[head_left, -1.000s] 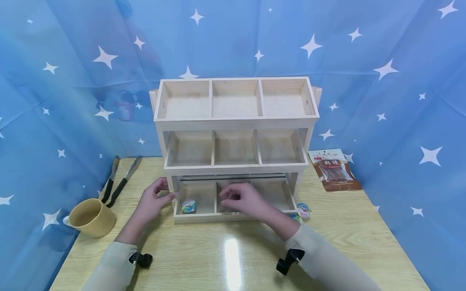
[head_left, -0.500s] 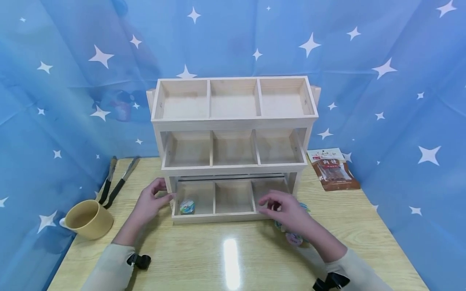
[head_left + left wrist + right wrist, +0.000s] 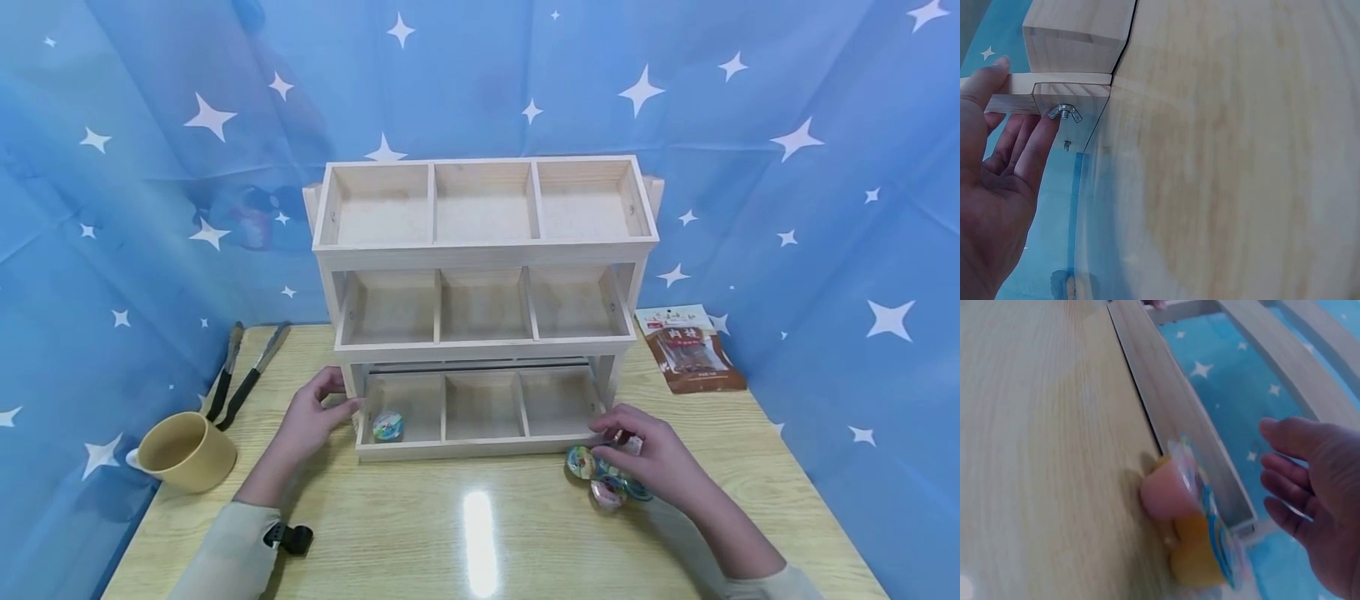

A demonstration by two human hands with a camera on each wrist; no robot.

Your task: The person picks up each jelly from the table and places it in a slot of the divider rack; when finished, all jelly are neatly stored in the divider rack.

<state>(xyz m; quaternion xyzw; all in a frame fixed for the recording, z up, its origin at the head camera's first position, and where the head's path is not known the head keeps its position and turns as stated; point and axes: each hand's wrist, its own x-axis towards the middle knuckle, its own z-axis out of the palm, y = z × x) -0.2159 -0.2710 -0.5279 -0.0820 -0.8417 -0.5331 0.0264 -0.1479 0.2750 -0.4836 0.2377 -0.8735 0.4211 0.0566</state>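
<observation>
The left hand [image 3: 311, 421] rests with straight fingers against the left post of the wooden rack [image 3: 483, 250], by a wing nut [image 3: 1062, 112]; the right hand [image 3: 648, 458] hovers with fingers loosely spread, holding nothing, over a cluster of jelly cups [image 3: 600, 479] on the table just beside the rack's lower right corner; one more jelly cup [image 3: 387, 426] sits in the bottom left compartment; a brown snack packet [image 3: 693, 350] bears writing too small to read; a yellow mug [image 3: 187, 450] and tongs [image 3: 243, 375] lie left on the pale wood table [image 3: 480, 533], before a blue starred backdrop [image 3: 825, 208]
</observation>
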